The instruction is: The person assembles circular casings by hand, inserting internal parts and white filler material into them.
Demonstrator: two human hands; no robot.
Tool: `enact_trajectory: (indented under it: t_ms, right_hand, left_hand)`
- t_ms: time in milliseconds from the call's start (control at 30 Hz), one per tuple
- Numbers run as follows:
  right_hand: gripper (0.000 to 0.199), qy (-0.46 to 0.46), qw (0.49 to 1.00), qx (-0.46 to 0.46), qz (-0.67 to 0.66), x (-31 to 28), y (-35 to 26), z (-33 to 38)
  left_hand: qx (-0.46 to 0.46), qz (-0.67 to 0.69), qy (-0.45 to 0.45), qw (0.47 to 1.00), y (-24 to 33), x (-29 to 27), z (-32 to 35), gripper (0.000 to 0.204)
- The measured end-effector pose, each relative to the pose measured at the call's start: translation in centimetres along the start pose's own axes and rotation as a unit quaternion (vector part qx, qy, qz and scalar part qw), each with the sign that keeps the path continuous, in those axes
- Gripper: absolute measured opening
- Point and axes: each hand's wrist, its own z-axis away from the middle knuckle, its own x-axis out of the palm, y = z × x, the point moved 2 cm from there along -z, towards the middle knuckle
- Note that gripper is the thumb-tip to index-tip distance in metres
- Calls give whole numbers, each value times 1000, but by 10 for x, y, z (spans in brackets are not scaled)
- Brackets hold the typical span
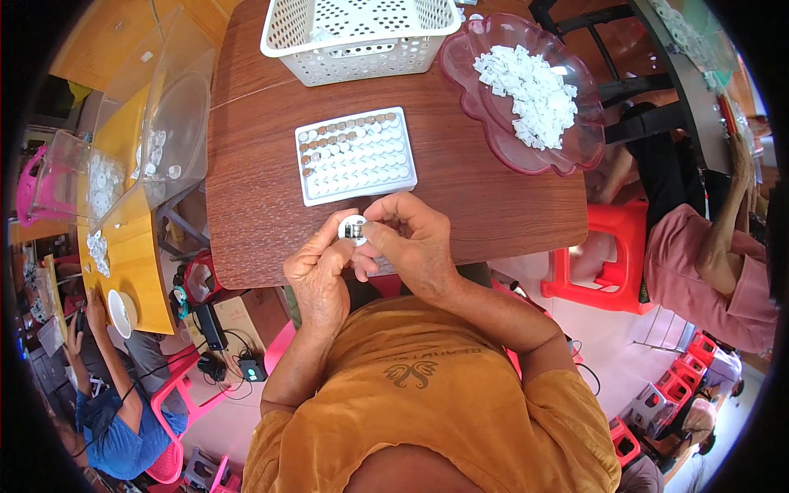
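Observation:
Between my two hands, just past the table's near edge, is a small round white plastic piece (346, 223) with dark and metallic parts in its middle. My left hand (316, 269) is closed, its thumb and fingers gripping the piece from the left. My right hand (421, 251) is closed too, thumb and forefinger pinching at the piece's right side. Right beyond my hands lies a white tray (328, 197) with rows of small round pockets. Brownish and silvery round pieces sit in its far rows and down its left side; the other pockets look white.
A white perforated basket (362, 64) stands at the far side of the brown table (255, 164). Right of it, a pink translucent scalloped bowl (493, 135) holds a heap of small white pieces. A red stool (608, 255) is at the right; people sit at tables on both sides.

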Motion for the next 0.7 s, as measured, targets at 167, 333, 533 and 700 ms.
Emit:
enact_trajectory:
  t_ms: [167, 333, 533, 700]
  right_hand:
    - [2, -7, 1000, -18, -4, 0, -6, 2]
    - [4, -1, 1000, -13, -15, -1, -1, 3]
    - [5, 6, 999, -32, 13, -1, -3, 3]
    - [5, 6, 999, -42, 29, -4, -2, 1]
  left_hand:
    - [6, 12, 3, 1000, -3, 0, -4, 32]
    - [9, 35, 10, 999, -8, 0, -4, 30]
    - [16, 51, 23, 998, -15, -4, -8, 28]
    - [-7, 39, 18, 999, -13, -2, -12, 27]
